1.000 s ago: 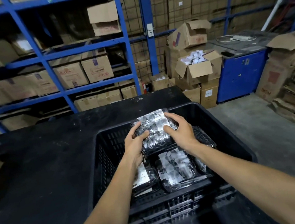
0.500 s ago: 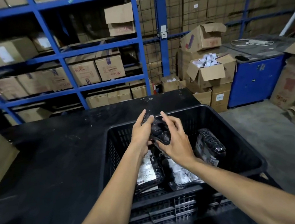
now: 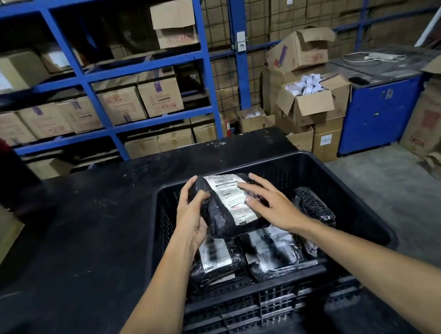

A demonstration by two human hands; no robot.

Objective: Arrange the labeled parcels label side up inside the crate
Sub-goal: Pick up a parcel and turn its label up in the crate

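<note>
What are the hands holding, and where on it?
A black labeled parcel: the left hand grips its left edge, the right hand rests flat on its right side.

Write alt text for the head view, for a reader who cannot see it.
A left hand grips and a right hand rests flat on a black parcel, white label up, above other labeled parcels in a black plastic crate on a black table.

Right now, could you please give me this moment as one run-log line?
held parcel: label up, above lower parcels in crate | left hand: grips its left edge | right hand: fingers flat on label
</note>
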